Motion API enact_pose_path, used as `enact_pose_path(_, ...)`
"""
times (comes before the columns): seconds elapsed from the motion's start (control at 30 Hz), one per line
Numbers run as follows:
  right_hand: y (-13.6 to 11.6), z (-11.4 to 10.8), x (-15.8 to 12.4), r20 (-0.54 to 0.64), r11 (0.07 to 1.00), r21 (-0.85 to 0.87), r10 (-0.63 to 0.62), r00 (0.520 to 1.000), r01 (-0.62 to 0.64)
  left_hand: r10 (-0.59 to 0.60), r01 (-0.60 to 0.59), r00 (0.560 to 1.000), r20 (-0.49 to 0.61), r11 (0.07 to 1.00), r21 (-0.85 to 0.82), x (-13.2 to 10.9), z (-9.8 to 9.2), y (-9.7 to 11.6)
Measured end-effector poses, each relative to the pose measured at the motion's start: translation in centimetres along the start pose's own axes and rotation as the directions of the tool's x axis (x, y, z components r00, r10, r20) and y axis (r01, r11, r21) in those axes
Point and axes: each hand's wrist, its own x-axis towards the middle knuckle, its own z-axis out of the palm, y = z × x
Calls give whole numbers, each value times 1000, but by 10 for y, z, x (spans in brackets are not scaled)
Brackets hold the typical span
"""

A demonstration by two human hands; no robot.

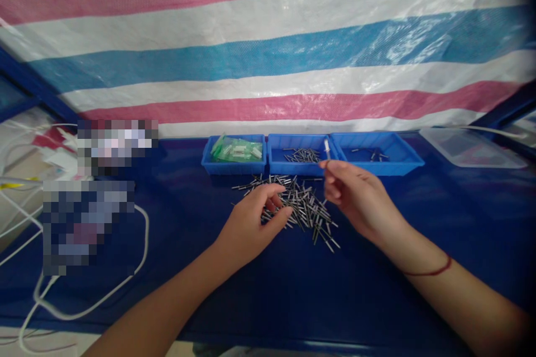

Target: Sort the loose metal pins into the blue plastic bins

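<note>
A loose pile of several small metal pins (pixel 301 203) lies on the blue table (pixel 293 290) in front of three blue trays. My left hand (pixel 255 220) rests on the pile's left side, fingers curled onto the pins as if pinching some. My right hand (pixel 355 201) is raised just right of the pile, and its fingertips pinch one small pin (pixel 327 149) upright in front of the trays.
The left blue tray (pixel 233 163) holds clear bags of white parts, the middle tray (pixel 299 163) several pins, the right tray (pixel 377 160) a few. A clear plastic lid (pixel 471 150) lies far right. White cables (pixel 84 307) loop at the left. A striped tarp hangs behind.
</note>
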Motion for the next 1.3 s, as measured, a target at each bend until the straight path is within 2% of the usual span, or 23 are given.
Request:
enact_pose_path(0.07, -5, -14, 12, -139, 991, 135, 2, 990, 17, 96, -100, 995, 39, 989, 112, 0, 0, -3)
enact_pose_path(0.13, -10, -27, 22, -198, 986, 166, 12, 980, 21, 182, -199, 978, 98, 956, 216, 1, 1, -8)
enact_pose_path(0.27, -15, -39, 27, -182, 994, 107, 6, 983, 13, 302, -355, 932, 201, 873, 335, 4, 7, -16)
enact_pose_path(0.4, -14, -30, 19, -147, 994, 106, 51, 988, -35, 368, -469, 875, 314, 802, 370, 5, 13, -17)
enact_pose_path(0.53, -11, -18, 13, -117, 990, 107, 100, 988, -88, 341, -469, 871, 353, 792, 391, 3, 16, -17)
enact_pose_path(0.73, -6, -11, 10, -135, 980, 118, 175, 975, -159, 349, -449, 889, 295, 788, 421, 5, 17, -19)
enact_pose_path(1.17, 6, -5, 5, -33, 985, -4, 170, 985, -170, 467, -549, 836, 288, 697, 461, 4, 19, -22)
enact_pose_path(1.23, 5, -4, 3, -4, 986, -53, 156, 988, -156, 483, -552, 833, 268, 702, 450, 5, 19, -21)
enact_pose_path(1.3, 3, -2, -1, 80, 980, -173, 116, 990, -101, 489, -529, 847, 208, 735, 425, 5, 18, -18)
